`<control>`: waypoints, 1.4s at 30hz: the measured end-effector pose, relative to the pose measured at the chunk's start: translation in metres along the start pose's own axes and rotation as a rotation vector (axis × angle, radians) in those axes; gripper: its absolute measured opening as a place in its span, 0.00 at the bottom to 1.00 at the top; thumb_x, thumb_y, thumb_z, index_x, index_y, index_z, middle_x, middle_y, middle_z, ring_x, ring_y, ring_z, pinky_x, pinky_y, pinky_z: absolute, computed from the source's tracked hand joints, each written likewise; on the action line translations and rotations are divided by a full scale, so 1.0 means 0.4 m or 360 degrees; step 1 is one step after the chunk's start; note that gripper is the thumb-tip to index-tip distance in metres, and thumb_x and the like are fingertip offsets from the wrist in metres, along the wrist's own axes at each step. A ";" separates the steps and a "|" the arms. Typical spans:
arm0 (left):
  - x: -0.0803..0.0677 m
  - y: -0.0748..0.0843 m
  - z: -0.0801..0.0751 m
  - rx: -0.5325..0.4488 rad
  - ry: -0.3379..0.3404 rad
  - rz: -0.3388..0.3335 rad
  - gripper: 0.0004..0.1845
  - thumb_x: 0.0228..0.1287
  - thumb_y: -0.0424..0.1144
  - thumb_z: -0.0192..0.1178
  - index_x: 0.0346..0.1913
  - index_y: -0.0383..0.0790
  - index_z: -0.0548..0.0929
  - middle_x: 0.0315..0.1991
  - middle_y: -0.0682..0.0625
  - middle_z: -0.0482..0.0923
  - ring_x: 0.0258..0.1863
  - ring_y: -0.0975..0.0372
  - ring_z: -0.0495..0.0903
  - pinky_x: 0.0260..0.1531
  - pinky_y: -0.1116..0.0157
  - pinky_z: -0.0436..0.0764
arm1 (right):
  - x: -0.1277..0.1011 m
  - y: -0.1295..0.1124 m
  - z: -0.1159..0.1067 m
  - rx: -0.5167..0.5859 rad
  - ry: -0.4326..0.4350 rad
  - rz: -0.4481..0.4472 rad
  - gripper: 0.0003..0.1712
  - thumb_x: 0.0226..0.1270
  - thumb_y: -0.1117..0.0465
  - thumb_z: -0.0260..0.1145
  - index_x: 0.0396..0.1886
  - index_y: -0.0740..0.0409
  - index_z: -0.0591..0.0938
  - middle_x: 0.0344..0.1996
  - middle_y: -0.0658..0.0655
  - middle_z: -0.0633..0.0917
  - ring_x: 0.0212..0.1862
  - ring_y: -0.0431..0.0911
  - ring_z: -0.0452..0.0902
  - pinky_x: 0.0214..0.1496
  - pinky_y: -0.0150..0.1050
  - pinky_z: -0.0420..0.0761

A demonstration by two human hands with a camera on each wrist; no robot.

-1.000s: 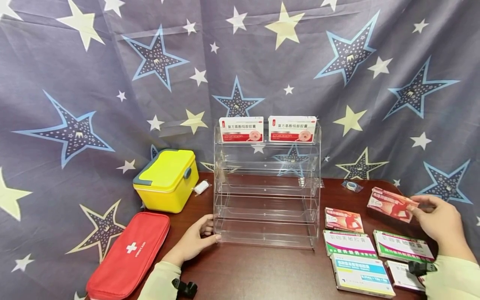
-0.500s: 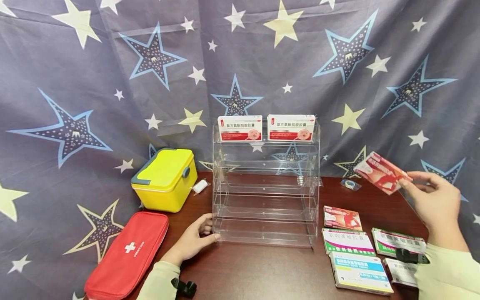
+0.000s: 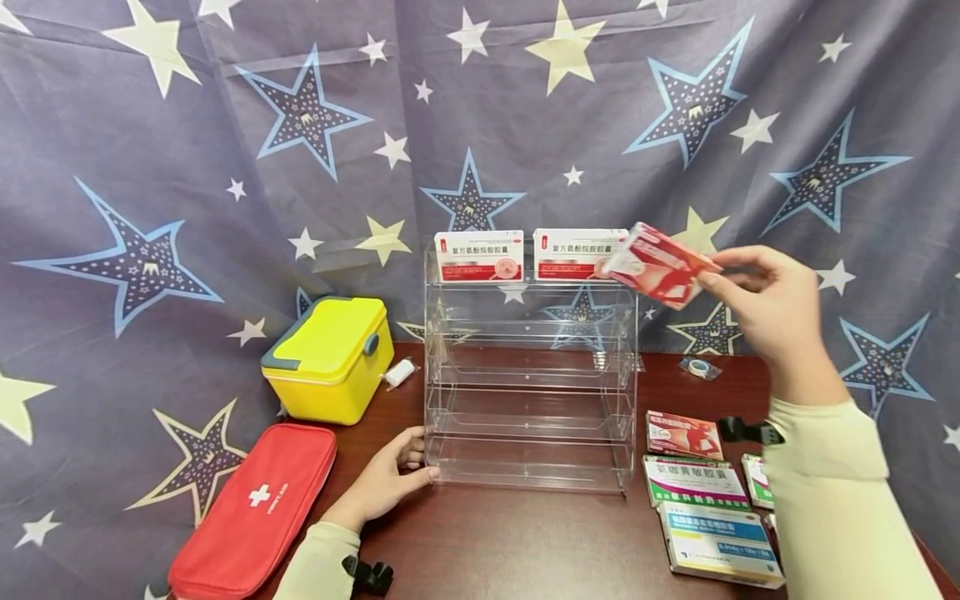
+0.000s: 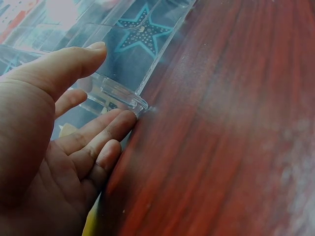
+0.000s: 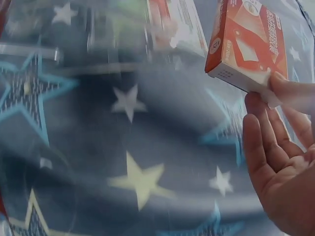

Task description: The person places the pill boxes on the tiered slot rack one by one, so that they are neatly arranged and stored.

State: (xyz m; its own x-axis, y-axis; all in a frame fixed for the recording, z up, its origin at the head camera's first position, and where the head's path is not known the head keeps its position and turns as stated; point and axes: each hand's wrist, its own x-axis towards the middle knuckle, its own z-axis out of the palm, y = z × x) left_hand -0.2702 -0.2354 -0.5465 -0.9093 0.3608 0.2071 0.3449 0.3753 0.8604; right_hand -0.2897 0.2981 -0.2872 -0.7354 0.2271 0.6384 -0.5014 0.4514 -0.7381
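Red box (image 3: 658, 267), brown table (image 3: 510, 542), starry curtain (image 3: 495, 108)

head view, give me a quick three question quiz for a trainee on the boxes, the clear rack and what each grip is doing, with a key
1. True or false: the right grip pinches a red box above the table.
2. Multiple choice: which tier of the clear rack holds the two white-and-red boxes? A: bottom; B: middle; C: top.
3. Short answer: which part of the rack does the left grip touch, as seen in the head view?

Key: 1. True. 2. C. 3. The lower left corner.
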 end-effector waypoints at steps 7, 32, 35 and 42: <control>0.001 0.004 -0.002 0.0011 -0.0013 -0.0016 0.33 0.67 0.43 0.74 0.71 0.46 0.73 0.54 0.45 0.83 0.49 0.55 0.84 0.52 0.60 0.80 | 0.017 -0.042 0.171 -0.0057 -0.0199 -0.0110 0.13 0.64 0.64 0.79 0.46 0.64 0.89 0.28 0.55 0.90 0.22 0.30 0.78 0.20 0.30 0.68; -0.002 0.011 -0.004 0.0038 -0.0007 -0.0067 0.33 0.66 0.45 0.75 0.71 0.47 0.73 0.53 0.47 0.83 0.50 0.57 0.84 0.53 0.61 0.80 | -0.053 -0.082 0.517 -0.0185 -0.0469 -0.0212 0.08 0.66 0.60 0.79 0.43 0.48 0.90 0.30 0.49 0.91 0.27 0.40 0.85 0.25 0.42 0.76; -0.004 0.012 -0.005 0.0035 -0.0012 -0.0076 0.34 0.66 0.45 0.75 0.71 0.46 0.73 0.53 0.48 0.83 0.49 0.57 0.84 0.53 0.62 0.80 | -0.057 -0.078 0.531 -0.0196 -0.0494 -0.0217 0.08 0.67 0.59 0.78 0.44 0.48 0.91 0.28 0.48 0.91 0.23 0.41 0.82 0.23 0.41 0.73; -0.004 0.017 -0.006 0.0033 -0.0010 -0.0082 0.34 0.66 0.45 0.75 0.71 0.46 0.72 0.53 0.48 0.83 0.50 0.57 0.84 0.53 0.60 0.80 | -0.062 -0.083 0.543 -0.0178 -0.0546 -0.0182 0.07 0.69 0.59 0.77 0.45 0.48 0.91 0.28 0.51 0.90 0.21 0.44 0.78 0.23 0.42 0.71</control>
State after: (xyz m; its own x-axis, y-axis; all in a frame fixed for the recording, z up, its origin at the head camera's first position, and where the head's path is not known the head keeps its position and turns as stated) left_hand -0.2670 -0.2356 -0.5397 -0.9245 0.3459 0.1599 0.3025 0.4109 0.8600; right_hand -0.3538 0.0898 -0.3259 -0.7969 -0.1238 0.5914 -0.5503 0.5528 -0.6258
